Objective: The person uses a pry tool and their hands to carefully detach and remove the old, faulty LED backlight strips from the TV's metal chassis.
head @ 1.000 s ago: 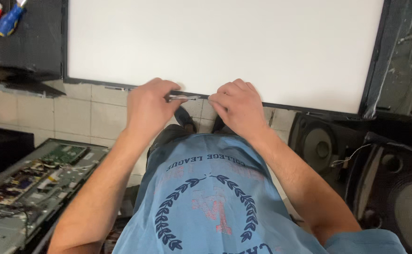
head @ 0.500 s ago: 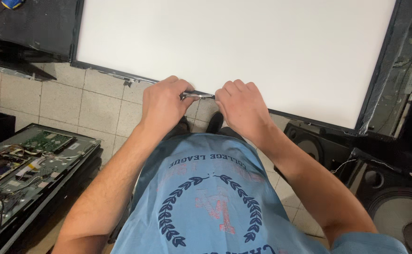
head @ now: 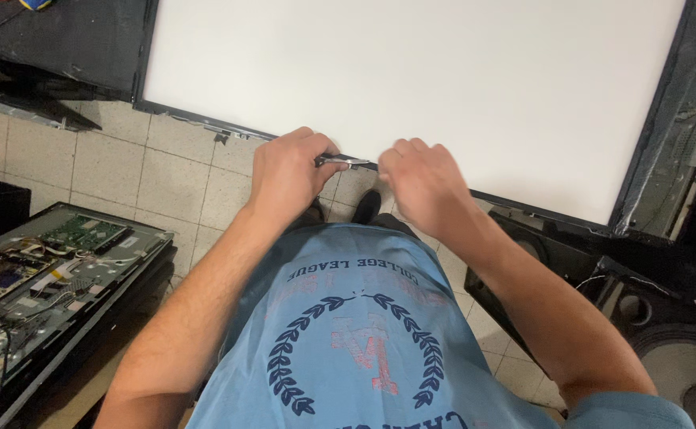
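Note:
A large white panel (head: 443,87) in a thin black frame (head: 197,117) lies flat in front of me. Both my hands rest on its near edge. My left hand (head: 288,171) is closed around one end of a short shiny metal piece (head: 346,161) that lies along the frame. My right hand (head: 423,187) sits just right of that piece, fingers curled down onto the frame edge; whether it touches the metal I cannot tell. My blue printed shirt (head: 356,334) fills the lower middle.
An opened flat chassis with green circuit boards (head: 46,254) lies at the lower left. Black loudspeakers (head: 666,349) stand at the lower right. A dark flat panel (head: 54,40) lies at the top left. Beige floor tiles (head: 110,159) show below the frame, with my shoe (head: 366,205).
The view has shifted, so the panel now slants down to the right. My hands stay on the near edge, a little further apart, with more of the metal piece showing between them.

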